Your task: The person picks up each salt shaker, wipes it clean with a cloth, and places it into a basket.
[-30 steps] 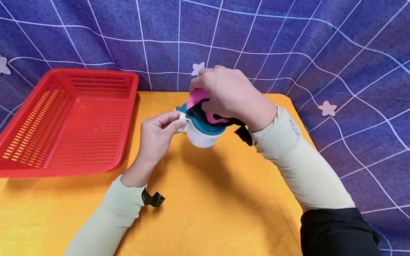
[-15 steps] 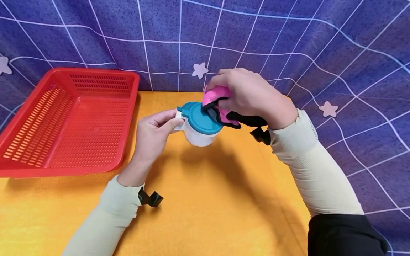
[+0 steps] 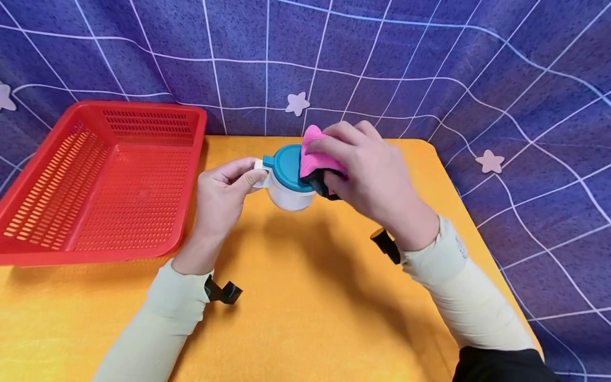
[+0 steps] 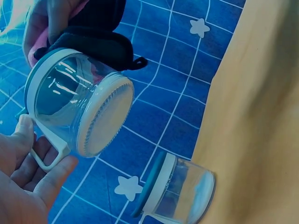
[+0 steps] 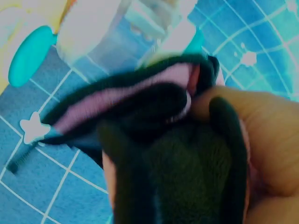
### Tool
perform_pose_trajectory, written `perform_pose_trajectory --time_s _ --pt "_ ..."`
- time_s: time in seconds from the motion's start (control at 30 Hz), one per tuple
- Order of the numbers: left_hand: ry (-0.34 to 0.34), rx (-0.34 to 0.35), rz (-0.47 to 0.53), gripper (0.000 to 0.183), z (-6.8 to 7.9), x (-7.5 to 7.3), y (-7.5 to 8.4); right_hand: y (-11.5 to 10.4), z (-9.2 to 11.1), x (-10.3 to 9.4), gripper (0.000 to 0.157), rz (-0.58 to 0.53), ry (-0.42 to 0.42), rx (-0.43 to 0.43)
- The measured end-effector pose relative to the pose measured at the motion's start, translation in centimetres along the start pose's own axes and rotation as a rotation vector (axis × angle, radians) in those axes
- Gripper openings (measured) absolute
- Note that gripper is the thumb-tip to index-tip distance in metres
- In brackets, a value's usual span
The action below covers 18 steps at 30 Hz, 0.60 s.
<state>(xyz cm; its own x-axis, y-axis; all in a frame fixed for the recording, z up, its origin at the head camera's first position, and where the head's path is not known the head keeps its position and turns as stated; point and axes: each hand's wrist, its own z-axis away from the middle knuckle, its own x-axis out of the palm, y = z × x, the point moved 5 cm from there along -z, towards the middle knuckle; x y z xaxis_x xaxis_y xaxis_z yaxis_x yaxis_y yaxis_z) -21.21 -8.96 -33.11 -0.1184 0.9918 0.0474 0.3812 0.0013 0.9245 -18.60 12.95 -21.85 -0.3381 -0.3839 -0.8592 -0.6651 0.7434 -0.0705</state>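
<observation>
The left grip [image 3: 217, 199] is pinching the handle [image 3: 259, 164] of a clear lidded jar [image 3: 292, 199], thumb against fingers, and the jar is hanging above the tabletop [image 3: 286, 307]. The right grip [image 3: 377, 164] is clamping a black-edged pink cloth [image 3: 317, 161] against the three o'clock side of the teal lid [image 3: 285, 167]. I'm judging this as wiping the lid; the next move is probably calling for a steady handle while the cloth is working round the rim. I'm counting two grips, one cloth and two jars, the second jar [image 4: 184, 193] standing on the tabletop in the left wrist view. From the held jar, one red basket [image 3: 129, 196] is sitting at nine o'clock; three stars [image 3: 298, 104] are dotting the blue backdrop [image 3: 238, 79].
</observation>
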Motion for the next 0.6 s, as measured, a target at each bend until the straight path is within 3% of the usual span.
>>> perform_pose_trajectory --time_s 0.17,0.27,0.6 --pt "0.015 0.005 0.0 0.026 -0.1 0.1 -0.1 -2.1 1.0 0.5 0.036 0.095 0.179 -0.098" --pt "0.016 -0.003 0.0 0.026 -0.3 0.3 -0.3 -3.0 1.0 0.9 0.033 0.144 0.229 -0.136" --pt "0.012 0.01 0.001 0.024 -0.4 0.9 -0.7 -3.2 -0.8 1.8 0.032 0.246 0.19 -0.182"
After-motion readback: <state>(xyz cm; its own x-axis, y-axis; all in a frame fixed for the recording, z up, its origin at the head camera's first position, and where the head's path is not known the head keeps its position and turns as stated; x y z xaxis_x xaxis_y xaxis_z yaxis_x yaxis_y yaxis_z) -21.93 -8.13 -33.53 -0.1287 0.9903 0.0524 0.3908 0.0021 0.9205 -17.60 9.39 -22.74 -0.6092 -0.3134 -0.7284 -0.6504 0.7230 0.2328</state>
